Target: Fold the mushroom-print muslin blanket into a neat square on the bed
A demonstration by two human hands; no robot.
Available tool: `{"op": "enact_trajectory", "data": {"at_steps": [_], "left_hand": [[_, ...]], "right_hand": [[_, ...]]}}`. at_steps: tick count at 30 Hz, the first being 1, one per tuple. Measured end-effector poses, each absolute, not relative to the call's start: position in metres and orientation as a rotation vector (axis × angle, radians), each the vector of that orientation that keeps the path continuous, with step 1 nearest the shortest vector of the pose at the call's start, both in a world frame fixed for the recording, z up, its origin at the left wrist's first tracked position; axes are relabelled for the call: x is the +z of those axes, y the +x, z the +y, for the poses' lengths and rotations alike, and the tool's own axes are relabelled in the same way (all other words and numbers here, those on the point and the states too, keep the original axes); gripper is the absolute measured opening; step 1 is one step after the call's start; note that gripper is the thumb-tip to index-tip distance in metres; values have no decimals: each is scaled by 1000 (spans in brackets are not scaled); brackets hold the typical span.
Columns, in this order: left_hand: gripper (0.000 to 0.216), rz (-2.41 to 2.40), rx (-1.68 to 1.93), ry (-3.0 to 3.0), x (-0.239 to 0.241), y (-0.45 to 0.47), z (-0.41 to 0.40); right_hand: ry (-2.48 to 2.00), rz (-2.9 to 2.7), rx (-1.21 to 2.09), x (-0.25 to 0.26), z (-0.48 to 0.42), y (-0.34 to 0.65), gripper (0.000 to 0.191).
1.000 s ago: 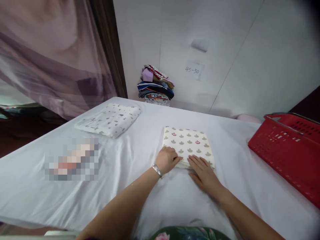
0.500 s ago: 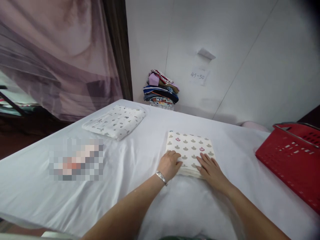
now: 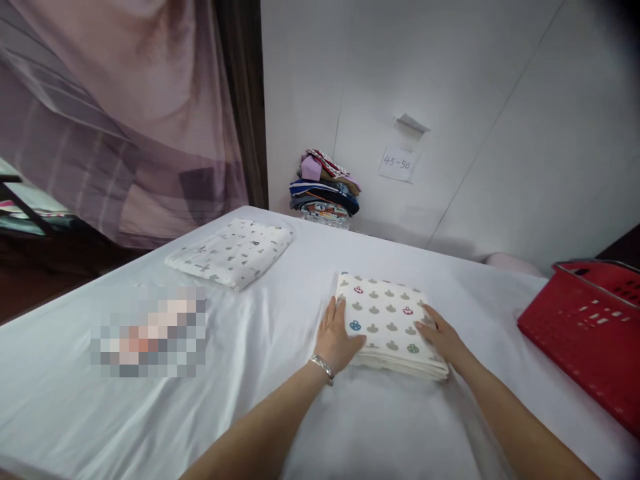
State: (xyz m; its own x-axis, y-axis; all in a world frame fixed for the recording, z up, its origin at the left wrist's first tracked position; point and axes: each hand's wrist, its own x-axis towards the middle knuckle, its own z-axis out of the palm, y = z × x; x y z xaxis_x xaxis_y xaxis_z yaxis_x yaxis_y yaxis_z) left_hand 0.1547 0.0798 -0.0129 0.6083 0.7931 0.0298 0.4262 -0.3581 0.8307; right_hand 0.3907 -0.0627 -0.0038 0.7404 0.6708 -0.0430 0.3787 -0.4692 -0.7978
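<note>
A folded white cloth printed with grey mushroom shapes and a few coloured ones lies on the white-covered table, its layers showing along the near edge. Against its left side rests my left hand, fingers stretched out along the edge and thumb on the near left part of the top. My right hand touches the right side, thumb and a finger on the margin, its other fingers partly hidden. Both hands are open, with the cloth between them. A silver bracelet circles my left wrist.
Another folded white cloth with small dark prints lies at the far left. A pixelated patch covers something nearer me. At right stands a red plastic basket. Stacked clothes rise beyond the table's far edge, by the wall.
My hands have moved apart from the cloth's top to its left and right sides, uncovering more of the print. The view has shifted slightly, so things appear lower.
</note>
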Motion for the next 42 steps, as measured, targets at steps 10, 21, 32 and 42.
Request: {"op": "enact_trajectory", "data": {"at_steps": [10,21,32,42], "left_hand": [[75,1052,529,1681,-14,154,93],[74,956,394,1323,-14,149,109],[68,903,656,1301,-6,149,116],[74,1119,589,1160,-9,136,138]], "right_hand": [[-1894,-432,738,6,-74,379,95],[-1857,-287,996,26,-71,385,94],[-1538,-380,867,27,-55,389,87],[-1685,-507,858,-3,-4,405,89]]}}
